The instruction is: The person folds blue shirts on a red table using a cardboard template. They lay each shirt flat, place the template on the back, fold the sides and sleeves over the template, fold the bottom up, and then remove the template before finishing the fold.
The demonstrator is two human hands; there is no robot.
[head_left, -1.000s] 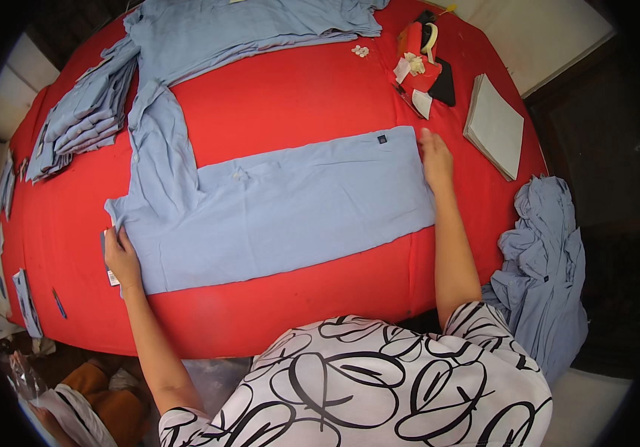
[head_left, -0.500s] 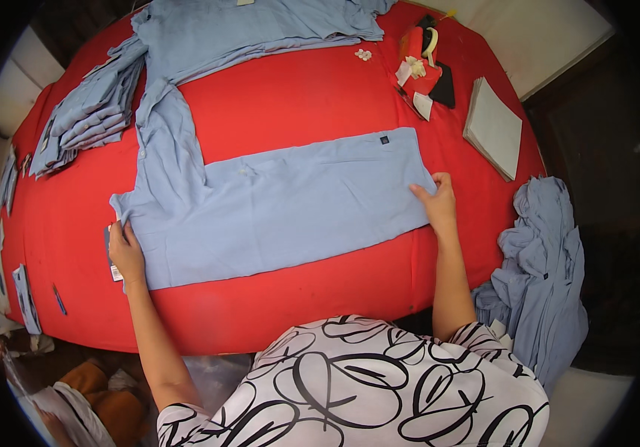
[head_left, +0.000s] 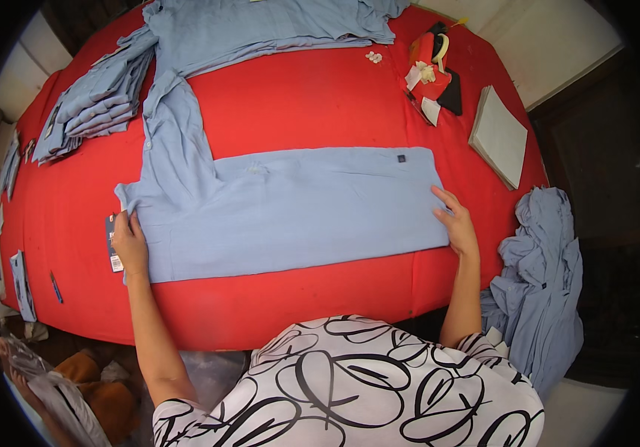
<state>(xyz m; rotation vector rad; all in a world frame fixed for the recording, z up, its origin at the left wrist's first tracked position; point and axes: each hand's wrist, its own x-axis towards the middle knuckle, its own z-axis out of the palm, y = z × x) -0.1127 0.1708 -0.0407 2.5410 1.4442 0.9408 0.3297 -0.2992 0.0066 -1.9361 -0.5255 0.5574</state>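
Observation:
A light blue shirt (head_left: 297,212) lies folded lengthwise in front of me, one sleeve (head_left: 174,134) stretching away at its left end. My left hand (head_left: 130,242) pinches the edge of the shirt's left end, beside a dark hang tag (head_left: 112,231) with a white label at its bottom. At the other end, my right hand (head_left: 458,223) rests against the hem with thumb and fingers apart. A small dark patch (head_left: 402,159) shows near the hem's far corner.
A red-covered table (head_left: 282,97) carries folded blue shirts (head_left: 103,104) at far left, more spread shirts (head_left: 268,30) at the back, and a stack of white sheets (head_left: 500,138) at right. Bunched blue garments (head_left: 540,276) hang by the right edge. A blue pen-like object (head_left: 57,287) lies left.
The shirt lies flatter, its right end a little farther right in the picture. My right hand's fingers have loosened from the hem and spread. My left hand keeps its place at the left end.

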